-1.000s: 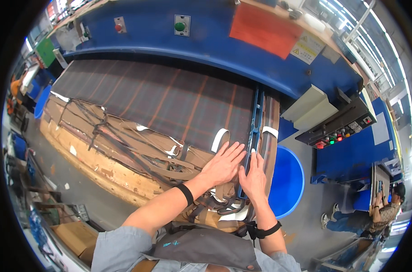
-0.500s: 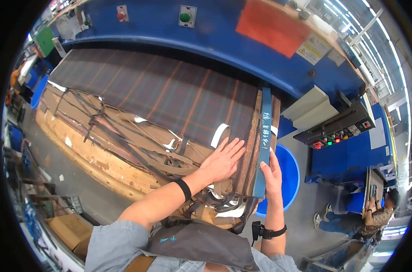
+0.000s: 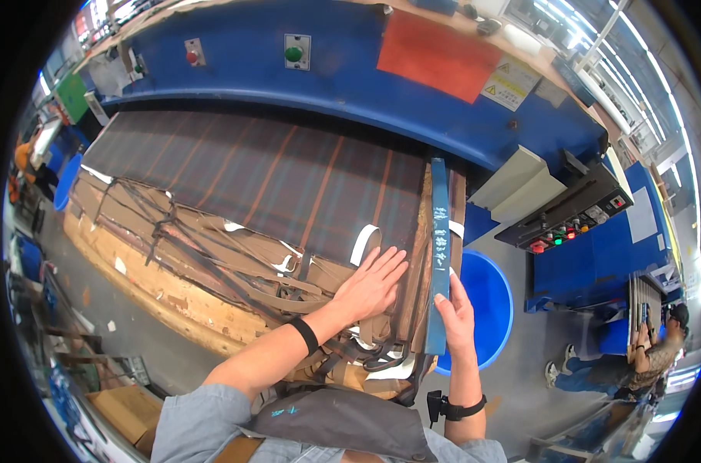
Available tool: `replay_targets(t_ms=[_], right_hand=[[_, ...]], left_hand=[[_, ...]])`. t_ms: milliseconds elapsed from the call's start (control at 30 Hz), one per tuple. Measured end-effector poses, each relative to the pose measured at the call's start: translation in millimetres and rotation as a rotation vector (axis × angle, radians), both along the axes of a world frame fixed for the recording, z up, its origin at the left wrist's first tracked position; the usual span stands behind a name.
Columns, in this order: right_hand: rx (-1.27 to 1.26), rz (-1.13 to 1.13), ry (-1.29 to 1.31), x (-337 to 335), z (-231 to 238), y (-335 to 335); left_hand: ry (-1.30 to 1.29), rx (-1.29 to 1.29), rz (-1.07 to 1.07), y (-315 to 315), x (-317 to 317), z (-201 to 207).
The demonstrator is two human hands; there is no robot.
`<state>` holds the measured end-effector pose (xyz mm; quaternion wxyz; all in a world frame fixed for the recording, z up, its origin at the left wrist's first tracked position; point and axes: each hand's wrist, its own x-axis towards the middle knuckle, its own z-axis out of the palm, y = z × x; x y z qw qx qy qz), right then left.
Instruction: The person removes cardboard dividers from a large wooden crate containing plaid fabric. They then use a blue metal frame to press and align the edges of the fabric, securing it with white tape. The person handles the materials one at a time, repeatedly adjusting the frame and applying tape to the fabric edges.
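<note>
A long, narrow blue bar [image 3: 438, 224] with light handwriting lies over the right end of dark plaid fabric [image 3: 289, 174] with orange lines. Near its lower end, my right hand [image 3: 457, 315] grips the bar, thumb on the left edge and fingers along the right side. My left hand [image 3: 370, 285] lies flat, fingers stretched, on the fabric's lower right part, left of the bar. Just above its fingertips a white strip [image 3: 363, 245] curls up. Brown offcuts and dark strips [image 3: 212, 239] tangle along the near edge of the fabric.
A blue machine beam [image 3: 242, 65] with a green button [image 3: 293, 54] spans behind the fabric. The wooden table edge [image 3: 158, 289] curves in front. A blue bin [image 3: 485, 309] stands right of the bar, near a control box [image 3: 570, 220]. Another person [image 3: 636, 359] works at far right.
The view has shifted, so the machine and fabric sit lower and slightly left in the picture. The bar looks a little more upright. Both hands keep about the same places on fabric and bar.
</note>
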<state>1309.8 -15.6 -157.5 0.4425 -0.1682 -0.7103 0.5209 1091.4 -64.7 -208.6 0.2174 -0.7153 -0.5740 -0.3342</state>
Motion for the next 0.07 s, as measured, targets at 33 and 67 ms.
replay_targets(t_ms=[33,67], right_hand=[[0.021,-0.011,-0.024,0.4,-0.6,-3.9],[0.042,-0.023,-0.048,1.3,-1.6,-9.0]], left_hand=[[-0.023,-0.006,-0.015,2.4,-1.1,-3.5],[-0.055,0.018,-0.051,4.6,-3.3,-6.8]])
